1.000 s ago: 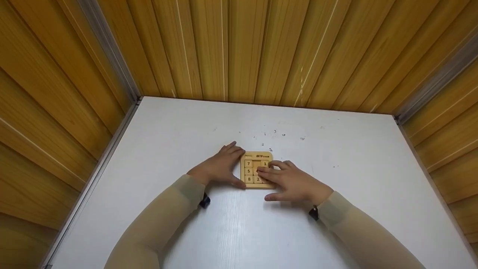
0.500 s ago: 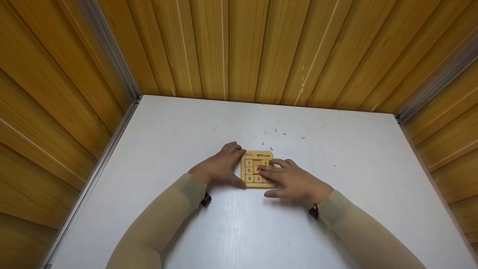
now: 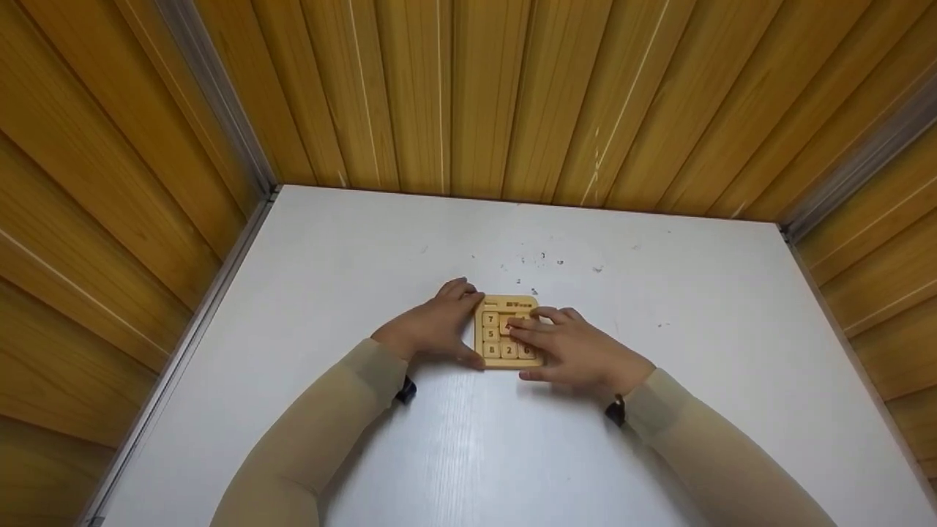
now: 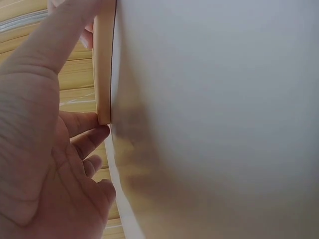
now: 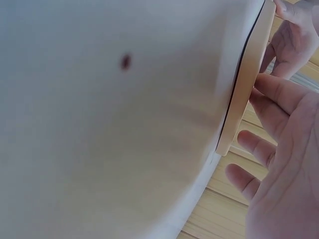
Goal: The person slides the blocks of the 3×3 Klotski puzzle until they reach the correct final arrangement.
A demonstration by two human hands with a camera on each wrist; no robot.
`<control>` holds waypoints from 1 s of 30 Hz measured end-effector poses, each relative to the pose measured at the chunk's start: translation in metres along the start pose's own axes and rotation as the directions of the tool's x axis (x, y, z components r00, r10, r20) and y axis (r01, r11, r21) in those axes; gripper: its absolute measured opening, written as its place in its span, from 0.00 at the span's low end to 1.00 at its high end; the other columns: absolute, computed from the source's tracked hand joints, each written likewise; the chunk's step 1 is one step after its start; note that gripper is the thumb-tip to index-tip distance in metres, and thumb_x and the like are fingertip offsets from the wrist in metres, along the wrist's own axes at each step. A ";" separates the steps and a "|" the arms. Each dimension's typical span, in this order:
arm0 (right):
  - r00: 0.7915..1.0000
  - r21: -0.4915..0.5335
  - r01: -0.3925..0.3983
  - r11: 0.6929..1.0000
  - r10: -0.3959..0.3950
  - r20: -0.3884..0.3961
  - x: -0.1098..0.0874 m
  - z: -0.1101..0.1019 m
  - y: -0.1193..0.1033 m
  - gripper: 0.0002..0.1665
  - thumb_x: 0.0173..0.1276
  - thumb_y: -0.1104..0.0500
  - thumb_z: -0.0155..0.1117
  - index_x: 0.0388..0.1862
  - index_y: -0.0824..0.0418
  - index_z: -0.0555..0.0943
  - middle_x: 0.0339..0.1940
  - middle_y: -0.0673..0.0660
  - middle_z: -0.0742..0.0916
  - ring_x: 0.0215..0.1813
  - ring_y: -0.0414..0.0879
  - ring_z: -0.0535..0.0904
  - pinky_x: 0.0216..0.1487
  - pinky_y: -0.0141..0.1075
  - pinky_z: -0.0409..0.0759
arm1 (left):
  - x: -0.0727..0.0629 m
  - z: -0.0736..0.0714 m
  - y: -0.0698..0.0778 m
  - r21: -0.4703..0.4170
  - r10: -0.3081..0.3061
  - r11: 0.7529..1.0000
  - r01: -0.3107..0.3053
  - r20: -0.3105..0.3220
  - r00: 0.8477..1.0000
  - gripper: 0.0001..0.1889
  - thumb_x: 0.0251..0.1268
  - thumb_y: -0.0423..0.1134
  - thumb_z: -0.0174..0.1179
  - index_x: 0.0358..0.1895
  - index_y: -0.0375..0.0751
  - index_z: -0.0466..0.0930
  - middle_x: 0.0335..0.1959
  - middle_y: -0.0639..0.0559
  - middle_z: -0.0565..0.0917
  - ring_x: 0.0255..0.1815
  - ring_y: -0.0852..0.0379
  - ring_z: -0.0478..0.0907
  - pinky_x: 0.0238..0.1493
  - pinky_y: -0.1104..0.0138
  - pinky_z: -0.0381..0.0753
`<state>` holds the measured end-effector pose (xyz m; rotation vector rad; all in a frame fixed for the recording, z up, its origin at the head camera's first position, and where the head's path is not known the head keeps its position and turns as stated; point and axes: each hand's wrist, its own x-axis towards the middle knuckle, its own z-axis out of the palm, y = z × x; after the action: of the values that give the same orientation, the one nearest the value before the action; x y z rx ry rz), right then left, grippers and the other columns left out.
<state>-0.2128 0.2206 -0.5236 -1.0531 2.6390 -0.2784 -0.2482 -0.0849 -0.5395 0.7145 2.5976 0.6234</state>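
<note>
The wooden number sliding puzzle (image 3: 505, 364) is lying flat near the middle of the white table (image 3: 439, 454). The left hand (image 3: 438, 327) is grasping its left side, thumb at the near corner and fingers at the far, apparently to brace it; the right hand (image 3: 575, 350), unclenched, is resting extended fingers over tile 4 (image 3: 504, 327), presumably to direct it.

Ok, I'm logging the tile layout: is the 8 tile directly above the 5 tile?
No, in the head view the 8 tile sits directly below the 5 tile, in the bottom row.
</note>
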 end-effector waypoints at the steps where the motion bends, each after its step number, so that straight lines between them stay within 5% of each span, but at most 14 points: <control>1: 1.000 -0.001 0.001 1.000 -0.001 -0.001 0.000 0.000 0.000 0.51 0.80 0.23 0.62 0.92 0.43 0.67 0.94 0.39 0.67 0.95 0.58 0.60 0.94 0.63 0.59 | 0.000 0.000 0.000 -0.003 0.000 1.000 0.000 0.001 1.000 0.71 0.52 0.68 0.87 0.94 0.46 0.55 0.95 0.49 0.56 1.00 0.48 0.37 0.97 0.52 0.56; 30: 1.000 0.038 -0.026 0.999 0.026 0.010 0.006 -0.002 0.009 0.54 0.78 0.17 0.57 0.93 0.42 0.67 0.95 0.42 0.67 0.97 0.59 0.56 0.95 0.64 0.55 | 0.002 -0.003 0.002 -0.043 -0.004 0.999 0.005 0.021 1.000 0.69 0.53 0.62 0.89 0.94 0.47 0.55 0.95 0.50 0.56 1.00 0.50 0.37 0.97 0.53 0.55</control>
<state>-0.2237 0.2229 -0.5251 -1.0049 2.6266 -0.3154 -0.2505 -0.0833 -0.5370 0.6979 2.5584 0.6644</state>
